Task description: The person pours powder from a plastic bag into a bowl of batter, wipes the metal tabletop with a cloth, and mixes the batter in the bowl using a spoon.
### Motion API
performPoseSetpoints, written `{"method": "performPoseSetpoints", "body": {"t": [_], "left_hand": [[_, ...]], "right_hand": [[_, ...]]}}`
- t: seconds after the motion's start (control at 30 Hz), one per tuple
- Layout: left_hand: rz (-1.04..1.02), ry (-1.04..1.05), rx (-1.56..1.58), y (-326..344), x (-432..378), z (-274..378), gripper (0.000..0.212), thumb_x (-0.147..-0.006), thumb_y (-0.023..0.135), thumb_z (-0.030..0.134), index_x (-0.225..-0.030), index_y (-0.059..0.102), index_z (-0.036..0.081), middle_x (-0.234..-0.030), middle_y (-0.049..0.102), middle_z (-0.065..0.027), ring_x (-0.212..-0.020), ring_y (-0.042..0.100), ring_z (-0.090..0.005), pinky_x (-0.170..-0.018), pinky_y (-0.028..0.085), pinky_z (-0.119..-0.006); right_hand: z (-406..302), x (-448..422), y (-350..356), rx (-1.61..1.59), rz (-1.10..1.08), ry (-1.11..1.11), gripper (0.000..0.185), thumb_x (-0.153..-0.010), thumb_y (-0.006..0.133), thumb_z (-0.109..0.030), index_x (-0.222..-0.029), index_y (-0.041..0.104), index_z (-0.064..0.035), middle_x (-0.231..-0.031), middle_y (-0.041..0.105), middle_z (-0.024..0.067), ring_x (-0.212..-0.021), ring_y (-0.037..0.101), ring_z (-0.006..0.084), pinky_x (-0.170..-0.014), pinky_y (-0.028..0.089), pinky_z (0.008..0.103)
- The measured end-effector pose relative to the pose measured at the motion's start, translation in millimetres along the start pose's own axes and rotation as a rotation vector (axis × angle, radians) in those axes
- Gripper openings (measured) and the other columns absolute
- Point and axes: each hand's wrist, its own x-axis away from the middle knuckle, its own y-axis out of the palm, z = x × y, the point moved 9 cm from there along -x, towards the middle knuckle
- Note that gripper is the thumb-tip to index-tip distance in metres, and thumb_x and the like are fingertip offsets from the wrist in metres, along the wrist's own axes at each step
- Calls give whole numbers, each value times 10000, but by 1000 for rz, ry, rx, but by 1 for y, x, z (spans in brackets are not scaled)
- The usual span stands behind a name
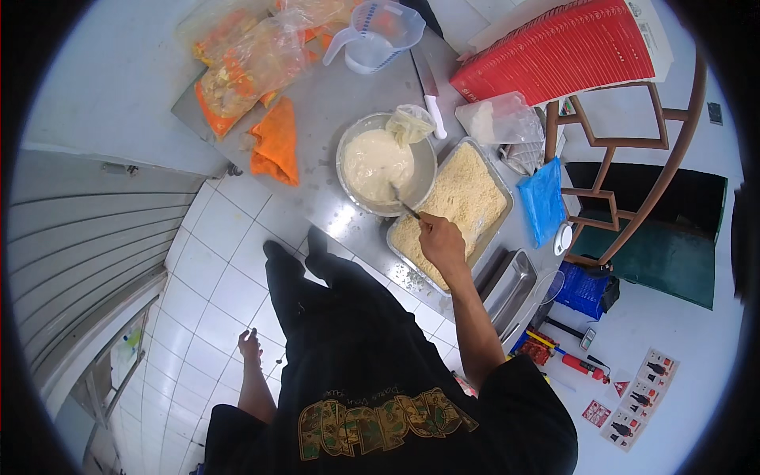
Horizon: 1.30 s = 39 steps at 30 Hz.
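My right hand grips the dark handle of a metal utensil, whose tip dips into pale, thick batter. The batter sits in a round metal bowl; a translucent plastic bag rests over its far right rim. Beneath my right hand is a rectangular metal tray filled with light yellow crumbs. My left hand hangs low at my side, away from the steel table. Its fingers curl loosely, and I see nothing held in them.
Behind the bowl lie a white-handled knife, a measuring jug and plastic food bags. An orange cloth lies at the left edge. On the right are red printed cartons, a blue bag and a narrow metal pan.
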Motion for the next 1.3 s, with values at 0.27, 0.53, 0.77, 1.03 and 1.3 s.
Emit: {"method": "performPoseSetpoints", "body": {"t": [0.27,0.53,0.77,1.03,1.3], "left_hand": [[-13,-36,-21,8,7,0,458,-873,696,344,-1267,513,199,-789,546,11,-677,507,-122,-688,458,-421],[-6,-10,-6,5,2,1,455,-880,696,343,-1261,503,188,-742,548,4,-633,502,-126,-573,423,-364],[-59,-29,87,-2,-7,-21,472,-821,749,388,-1197,511,230,-834,559,-22,-727,543,-178,-636,447,-406],[-18,-4,40,-5,14,-1,511,-867,706,353,-1279,481,151,-1010,588,-95,-868,557,-215,-767,479,-439],[-39,-15,30,-3,17,-2,566,-873,698,357,-1332,451,136,-1088,595,-133,-950,580,-261,-814,482,-476]], "right_hand": [[11,-14,-1,-41,108,64,282,-890,531,-203,-1117,698,-190,-847,681,227,-818,666,405,-737,517,501],[4,-27,13,-252,163,111,276,-911,524,-240,-1107,706,-169,-899,687,222,-856,667,397,-758,517,492],[-5,-27,37,-321,113,-5,293,-906,530,-238,-1146,684,-175,-900,686,220,-862,663,400,-752,521,486],[-5,-34,36,-370,137,-29,291,-899,532,-256,-1123,698,-174,-917,693,193,-877,664,390,-760,518,487],[-17,-36,31,-320,36,3,297,-895,511,-251,-1109,700,-170,-923,686,209,-878,659,399,-753,519,487]]}}
